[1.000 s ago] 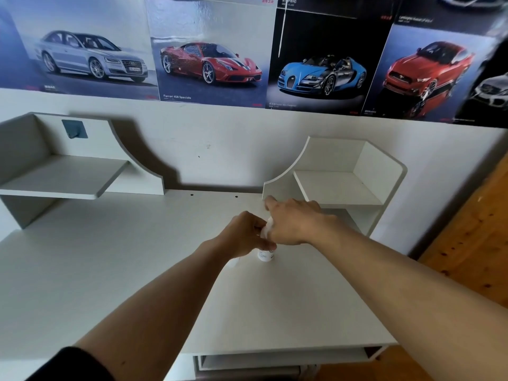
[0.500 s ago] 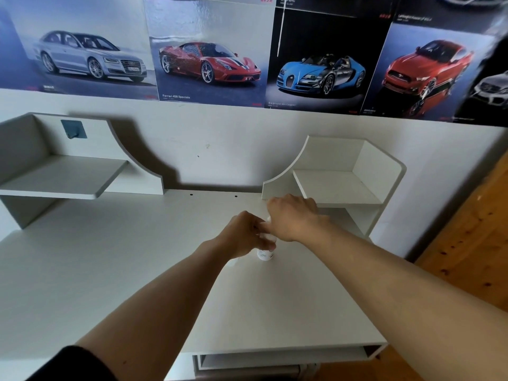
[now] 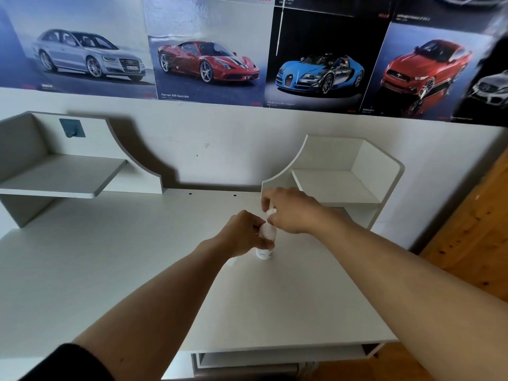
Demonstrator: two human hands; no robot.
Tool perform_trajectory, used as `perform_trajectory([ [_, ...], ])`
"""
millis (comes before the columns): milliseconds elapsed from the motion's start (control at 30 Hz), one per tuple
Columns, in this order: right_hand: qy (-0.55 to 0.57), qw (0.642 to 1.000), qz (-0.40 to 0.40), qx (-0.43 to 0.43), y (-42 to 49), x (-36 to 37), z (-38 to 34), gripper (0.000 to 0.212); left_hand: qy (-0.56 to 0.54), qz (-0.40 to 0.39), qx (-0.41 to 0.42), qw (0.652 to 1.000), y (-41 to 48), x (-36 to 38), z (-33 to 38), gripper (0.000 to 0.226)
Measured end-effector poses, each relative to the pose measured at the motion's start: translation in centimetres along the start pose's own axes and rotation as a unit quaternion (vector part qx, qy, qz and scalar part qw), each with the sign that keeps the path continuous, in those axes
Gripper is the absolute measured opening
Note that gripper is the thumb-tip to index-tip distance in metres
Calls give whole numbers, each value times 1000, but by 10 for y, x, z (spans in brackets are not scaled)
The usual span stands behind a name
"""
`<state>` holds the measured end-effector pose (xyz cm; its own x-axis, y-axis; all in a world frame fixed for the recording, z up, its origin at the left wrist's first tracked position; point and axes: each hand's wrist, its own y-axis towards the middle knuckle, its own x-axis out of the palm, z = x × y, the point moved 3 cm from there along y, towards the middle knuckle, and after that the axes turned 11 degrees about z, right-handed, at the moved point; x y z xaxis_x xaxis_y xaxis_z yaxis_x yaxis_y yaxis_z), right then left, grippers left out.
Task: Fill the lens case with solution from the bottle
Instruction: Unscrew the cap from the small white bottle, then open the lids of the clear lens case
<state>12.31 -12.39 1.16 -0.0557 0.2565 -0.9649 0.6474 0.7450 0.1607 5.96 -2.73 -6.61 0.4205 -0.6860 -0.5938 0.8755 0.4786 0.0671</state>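
A poster (image 3: 203,50) above reads "Ferrari 458 Speciale". The left hand (image 3: 242,235) grasps a small white bottle (image 3: 265,243) standing upright on the white desk (image 3: 110,270), with bare desktop left of its fingers. Just above, the right hand (image 3: 288,210) pinches the white cap (image 3: 270,213); the bottle's label is unreadable.

White desk (image 3: 110,270), two corner shelves (image 3: 63,177), car posters (image 3: 206,50) above.

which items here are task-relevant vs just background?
In use:
bottle, standing on the desk, held by left hand
cap, in the right hand fingers

Background:
car posters
side shelves
blue hook

Lens case: not visible.
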Motion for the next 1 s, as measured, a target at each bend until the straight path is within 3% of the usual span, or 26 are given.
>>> perform_trajectory([
  [267, 96, 993, 13, 63, -2, 4, 30, 11, -1, 21, 1, 1000, -2, 4, 2, 27],
  [600, 72, 991, 29, 108, -19, 48, 60, 17, 40, 32, -5, 999, 0, 16, 2, 33],
  [1000, 41, 994, 29, 101, -28, 72, 64, 16, 70, 23, 1, 997, 1, 10, -8, 36],
])
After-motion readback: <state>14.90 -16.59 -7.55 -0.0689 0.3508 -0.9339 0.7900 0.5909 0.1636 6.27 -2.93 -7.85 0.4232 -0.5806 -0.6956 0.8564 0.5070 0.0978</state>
